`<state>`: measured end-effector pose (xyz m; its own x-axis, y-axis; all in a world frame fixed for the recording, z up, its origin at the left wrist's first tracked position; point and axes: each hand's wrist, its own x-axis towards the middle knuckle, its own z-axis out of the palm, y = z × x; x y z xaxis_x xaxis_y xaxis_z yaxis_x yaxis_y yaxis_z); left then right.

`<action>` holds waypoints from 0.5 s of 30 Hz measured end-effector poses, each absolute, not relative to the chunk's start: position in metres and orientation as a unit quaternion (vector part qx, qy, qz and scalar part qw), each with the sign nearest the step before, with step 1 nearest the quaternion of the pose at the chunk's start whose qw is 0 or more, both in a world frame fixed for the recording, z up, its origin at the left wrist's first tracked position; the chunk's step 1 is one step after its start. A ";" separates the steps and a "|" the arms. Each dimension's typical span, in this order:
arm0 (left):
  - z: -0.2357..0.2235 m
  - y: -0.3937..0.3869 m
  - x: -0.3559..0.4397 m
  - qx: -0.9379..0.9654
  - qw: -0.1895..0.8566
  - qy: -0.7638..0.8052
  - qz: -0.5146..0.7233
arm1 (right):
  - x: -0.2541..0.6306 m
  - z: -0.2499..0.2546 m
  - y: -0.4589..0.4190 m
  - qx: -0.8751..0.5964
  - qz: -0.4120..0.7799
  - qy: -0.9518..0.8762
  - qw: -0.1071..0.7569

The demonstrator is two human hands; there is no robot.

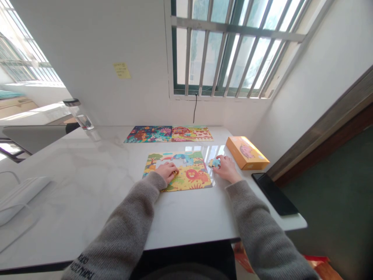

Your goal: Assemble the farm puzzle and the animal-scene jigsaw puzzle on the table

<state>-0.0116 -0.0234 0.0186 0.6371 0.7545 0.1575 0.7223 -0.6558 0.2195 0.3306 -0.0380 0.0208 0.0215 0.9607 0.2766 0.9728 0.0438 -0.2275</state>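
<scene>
A colourful jigsaw puzzle [190, 175] with a lion and other animals lies flat on the white table [96, 182] in front of me. My left hand [167, 171] rests on the puzzle's left part, fingers curled and pressed onto the pieces. My right hand [225, 168] lies just right of the puzzle, its fingers closed on a small blue puzzle piece [215, 162] at the puzzle's right edge. Both arms wear grey knitted sleeves.
Two finished puzzles [169, 133] lie side by side at the table's far edge. An orange box [246, 152] sits at the right, a dark tablet [275, 193] near the right corner. A clear bottle [78, 113] stands far left, a white object [20, 194] at the left edge.
</scene>
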 end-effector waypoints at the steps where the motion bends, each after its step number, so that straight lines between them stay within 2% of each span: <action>1: 0.018 -0.023 -0.011 0.901 0.065 0.410 0.125 | 0.328 0.021 -0.038 -0.679 -0.023 -0.706 0.200; 6: 0.020 -0.026 -0.006 0.896 0.042 0.391 0.208 | 0.292 0.022 -0.049 -0.541 -0.010 -0.790 0.288; 10: 0.020 -0.031 0.002 0.908 0.052 0.348 0.229 | 0.254 0.023 -0.066 -0.446 0.015 -0.844 0.298; 15: 0.015 -0.036 0.010 0.918 0.078 0.324 0.216 | 0.235 0.022 -0.076 -0.399 0.036 -0.869 0.291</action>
<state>0.0097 -0.0360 0.0147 0.6969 0.6276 0.3470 0.5601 -0.7785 0.2831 0.2355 -0.0760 0.0223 -0.5128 0.7139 0.4768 0.6715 0.6796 -0.2953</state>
